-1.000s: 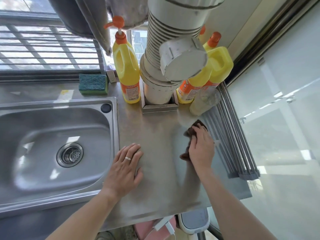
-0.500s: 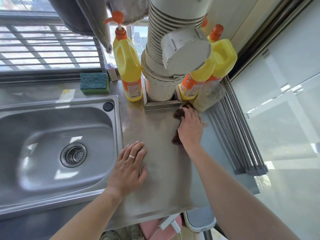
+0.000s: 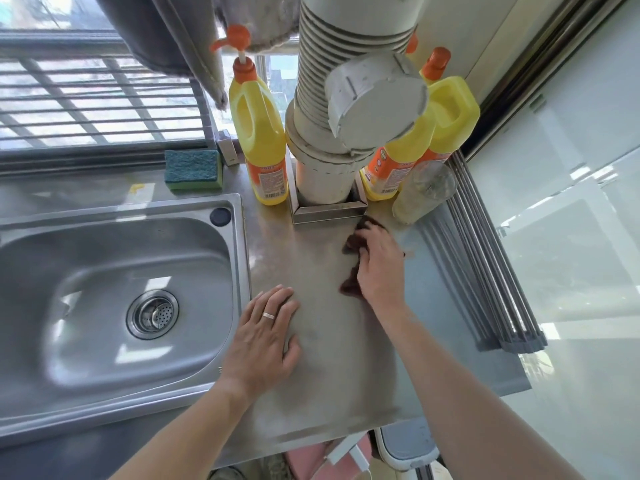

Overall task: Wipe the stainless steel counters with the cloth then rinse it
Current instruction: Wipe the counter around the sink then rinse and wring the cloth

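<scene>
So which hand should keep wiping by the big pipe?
The right hand, probably: it already presses the dark cloth down near the pipe base. The left hand lies flat, holding nothing.

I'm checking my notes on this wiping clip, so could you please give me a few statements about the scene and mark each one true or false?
1. The right hand presses the dark cloth on the counter. True.
2. The left hand holds the sponge. False: it rests flat on the counter; the sponge lies behind the sink.
3. The cloth is in the sink. False: it is on the counter, near the square base of the pipe.
4. A yellow pump bottle stands left of the pipe. True.
</scene>
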Demonstrator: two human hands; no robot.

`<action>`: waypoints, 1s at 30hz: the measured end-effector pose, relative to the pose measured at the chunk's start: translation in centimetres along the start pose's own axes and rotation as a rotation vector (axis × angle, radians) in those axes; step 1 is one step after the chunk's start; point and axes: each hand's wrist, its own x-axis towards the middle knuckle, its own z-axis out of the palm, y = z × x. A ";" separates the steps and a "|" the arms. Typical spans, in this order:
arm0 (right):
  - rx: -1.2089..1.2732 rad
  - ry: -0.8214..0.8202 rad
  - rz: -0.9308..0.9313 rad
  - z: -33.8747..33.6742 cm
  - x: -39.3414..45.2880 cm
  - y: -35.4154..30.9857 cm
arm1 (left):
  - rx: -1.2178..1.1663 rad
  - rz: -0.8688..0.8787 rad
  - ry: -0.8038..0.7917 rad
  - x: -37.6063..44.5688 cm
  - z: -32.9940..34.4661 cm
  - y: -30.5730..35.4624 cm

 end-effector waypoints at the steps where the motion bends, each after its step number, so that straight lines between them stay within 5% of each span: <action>1: 0.026 -0.019 -0.038 -0.4 -1.6 -0.1 | 0.000 0.000 -0.006 0.0 0.0 0.0; 6: 0.230 -0.164 -0.182 -1.8 -10.4 -2.3 | 0.001 -0.015 -0.024 0.1 -0.2 0.1; 10: 0.380 -0.206 -0.071 -3.5 -11.1 -3.2 | 0.020 -0.012 -0.023 0.0 -0.6 0.4; 15: 0.126 0.122 0.107 -7.3 -8.5 5.2 | 0.029 -0.008 -0.012 0.0 -0.7 0.7; 21: -0.091 0.056 0.256 -5.6 -6.8 7.0 | 0.046 -0.011 -0.025 0.2 -0.7 0.7; 30: 0.222 -0.112 -0.092 0.1 -10.1 -4.5 | 0.050 -0.062 -0.070 0.1 -1.0 0.9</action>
